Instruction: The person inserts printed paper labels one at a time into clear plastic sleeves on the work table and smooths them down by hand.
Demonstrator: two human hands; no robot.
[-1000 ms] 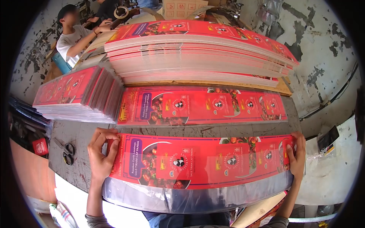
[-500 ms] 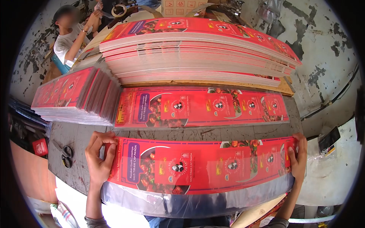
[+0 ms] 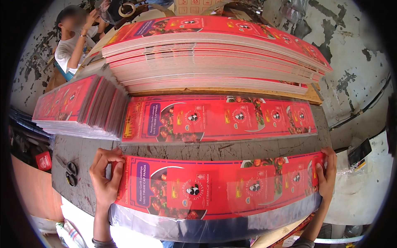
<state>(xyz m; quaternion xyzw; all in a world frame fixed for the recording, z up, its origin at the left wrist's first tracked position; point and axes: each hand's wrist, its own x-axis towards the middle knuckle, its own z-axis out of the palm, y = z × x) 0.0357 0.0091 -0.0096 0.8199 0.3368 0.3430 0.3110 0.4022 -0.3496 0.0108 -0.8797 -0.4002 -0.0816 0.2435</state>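
Note:
A long red printed cardboard strip (image 3: 223, 188) lies across the near side of the table, with a clear plastic sleeve (image 3: 178, 229) over it whose slack part hangs toward me. My left hand (image 3: 105, 177) grips the strip's left end, thumb on top and fingers curled behind. At the right end my right hand (image 3: 326, 173) holds it the same way. Just beyond is another sleeved red strip (image 3: 215, 118), lying flat and apart from the one I hold. Scissors (image 3: 71, 173) rest on the table left of my left hand.
A tall stack of red strips (image 3: 215, 53) stands on a wooden board (image 3: 248, 93) at the back. Folded or shorter sleeved strips form a pile (image 3: 82, 105) at the left. Another person (image 3: 74, 45) sits at the back left. A phone (image 3: 359, 151) lies at the right.
The held strip has come slightly nearer to me, most at its left end, and both hands keep their grip. The view has shifted a little. The other person's arms have moved.

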